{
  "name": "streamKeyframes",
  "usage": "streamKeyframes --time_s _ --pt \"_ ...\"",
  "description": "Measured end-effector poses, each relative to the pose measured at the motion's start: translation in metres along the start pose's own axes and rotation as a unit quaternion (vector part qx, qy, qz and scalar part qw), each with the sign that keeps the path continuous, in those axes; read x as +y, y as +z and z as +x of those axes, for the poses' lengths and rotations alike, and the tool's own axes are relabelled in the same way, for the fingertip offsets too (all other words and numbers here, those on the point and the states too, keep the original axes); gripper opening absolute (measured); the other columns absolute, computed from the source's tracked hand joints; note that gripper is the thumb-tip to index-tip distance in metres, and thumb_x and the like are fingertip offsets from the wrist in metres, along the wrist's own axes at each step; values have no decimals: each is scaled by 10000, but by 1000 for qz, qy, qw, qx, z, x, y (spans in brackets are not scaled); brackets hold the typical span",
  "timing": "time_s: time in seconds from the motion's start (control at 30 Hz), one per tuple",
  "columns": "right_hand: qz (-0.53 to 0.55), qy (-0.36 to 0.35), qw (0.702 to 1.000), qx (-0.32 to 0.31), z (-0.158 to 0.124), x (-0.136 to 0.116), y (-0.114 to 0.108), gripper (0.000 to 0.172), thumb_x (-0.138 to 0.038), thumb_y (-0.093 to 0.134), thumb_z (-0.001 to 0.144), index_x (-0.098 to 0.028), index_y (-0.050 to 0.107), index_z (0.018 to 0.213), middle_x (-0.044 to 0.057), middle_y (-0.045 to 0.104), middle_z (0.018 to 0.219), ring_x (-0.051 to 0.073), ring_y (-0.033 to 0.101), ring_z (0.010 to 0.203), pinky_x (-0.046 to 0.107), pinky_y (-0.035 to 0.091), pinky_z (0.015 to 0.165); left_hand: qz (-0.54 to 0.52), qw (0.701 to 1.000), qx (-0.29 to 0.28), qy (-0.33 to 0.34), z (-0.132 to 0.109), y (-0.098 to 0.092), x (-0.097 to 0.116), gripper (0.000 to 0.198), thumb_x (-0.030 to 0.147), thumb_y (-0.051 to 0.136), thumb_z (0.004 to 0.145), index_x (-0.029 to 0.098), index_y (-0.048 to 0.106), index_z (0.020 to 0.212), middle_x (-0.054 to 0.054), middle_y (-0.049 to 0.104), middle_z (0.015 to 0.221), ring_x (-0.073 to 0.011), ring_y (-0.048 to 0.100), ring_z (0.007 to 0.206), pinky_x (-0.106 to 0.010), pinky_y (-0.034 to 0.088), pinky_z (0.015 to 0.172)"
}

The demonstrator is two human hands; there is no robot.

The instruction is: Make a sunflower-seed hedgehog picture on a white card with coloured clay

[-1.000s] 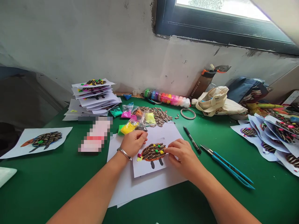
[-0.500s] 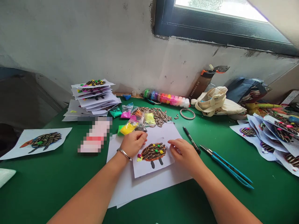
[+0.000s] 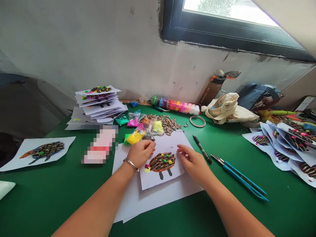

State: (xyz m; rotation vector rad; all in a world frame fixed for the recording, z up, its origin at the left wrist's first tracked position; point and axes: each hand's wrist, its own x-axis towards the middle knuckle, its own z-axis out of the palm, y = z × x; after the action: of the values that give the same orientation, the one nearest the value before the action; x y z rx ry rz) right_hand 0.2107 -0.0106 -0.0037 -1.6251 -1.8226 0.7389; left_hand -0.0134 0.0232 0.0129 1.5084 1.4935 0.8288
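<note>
A white card [image 3: 150, 181] lies on larger white sheets [image 3: 128, 204]. On it is an animal picture [image 3: 161, 162] with a body of striped seeds, green, yellow and magenta dots, and two dark legs. My left hand [image 3: 142, 152], wearing a silver bracelet, is at the card's upper left, its fingertips pinched together; whatever they hold is too small to make out. At the card's right edge my right hand [image 3: 194, 163] has its fingers apart and holds nothing. Bags of coloured clay [image 3: 134, 136] lie just beyond my left hand, beside a seed pile [image 3: 168, 123].
Right of my right hand lie a black pen [image 3: 202, 149] and blue tweezers [image 3: 244, 179]. Card stacks stand at back left [image 3: 98, 108] and right [image 3: 293, 144]. Another card [image 3: 27, 148] lies far left. A tape ring [image 3: 197, 121], cloth bag [image 3: 223, 108] and bottle [image 3: 212, 90] are behind.
The fingers of my right hand have spread slightly and lifted a little. My left hand stays pinched in nearly the same place. The view has shifted very slightly.
</note>
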Motion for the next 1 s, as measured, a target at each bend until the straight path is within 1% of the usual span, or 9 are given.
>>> streamKeyframes --time_s 0.07,0.13,0.23,0.4,0.57,0.7,0.77,0.87,1.0 --pt "-20 -20 999 18 4 4 3 374 -260 429 869 -219 571 1213 82 660 1082 215 608 944 366 478 813 -3 1000 0 0 0 0 0 348 504 525 781 190 676 788 -34 705 737 -183 687 637 -257 523 555" --pt "-34 -34 998 30 9 4 7 389 -225 422 864 -213 569 1224 88 660 1070 218 596 970 377 470 838 -4 1000 1 -1 0 1 0 349 506 532 774 188 675 787 -37 707 735 -185 687 635 -258 522 550" --pt "-35 -40 998 21 15 -2 11 397 -189 426 847 -203 577 1215 75 670 1039 211 591 960 369 467 844 0 1000 2 2 1 1 -1 357 513 537 770 184 675 786 -39 707 726 -186 686 630 -260 516 548" --pt "-15 -11 1000 8 19 -12 12 373 -186 444 825 -196 607 1160 55 676 984 205 594 947 360 463 841 4 1000 1 5 1 2 -2 361 518 531 776 188 676 796 -36 709 737 -187 688 638 -262 515 554" --pt "-10 -43 999 18 17 -8 13 310 -180 440 819 -212 674 1021 54 677 980 202 596 937 358 459 834 8 1000 3 7 1 1 -1 374 528 520 779 188 676 787 -35 711 737 -184 685 631 -257 512 542" --pt "25 -59 997 37 15 -3 9 279 -182 441 815 -214 677 962 47 677 934 187 602 856 334 472 769 -5 1000 13 9 0 -1 2 365 520 532 773 188 681 788 -34 716 736 -178 683 631 -257 525 561" --pt "55 -42 997 36 13 -1 5 250 -203 456 812 -209 676 931 48 675 923 188 604 829 331 475 747 -13 1000 20 12 -1 -3 4 355 508 535 776 186 683 783 -33 717 737 -174 683 634 -255 531 575" --pt "121 15 992 18 11 1 -1 209 -263 496 804 -200 675 893 48 676 919 194 613 803 327 481 721 -13 999 45 19 -1 -8 8 336 487 545 779 185 691 796 -30 717 734 -170 677 639 -259 539 598" --pt "253 92 963 -22 11 3 -5 201 -338 562 783 -197 665 882 28 667 802 179 604 692 293 474 610 -26 993 109 25 -2 -14 12 342 489 556 779 177 698 783 -32 713 725 -170 664 636 -259 541 606"
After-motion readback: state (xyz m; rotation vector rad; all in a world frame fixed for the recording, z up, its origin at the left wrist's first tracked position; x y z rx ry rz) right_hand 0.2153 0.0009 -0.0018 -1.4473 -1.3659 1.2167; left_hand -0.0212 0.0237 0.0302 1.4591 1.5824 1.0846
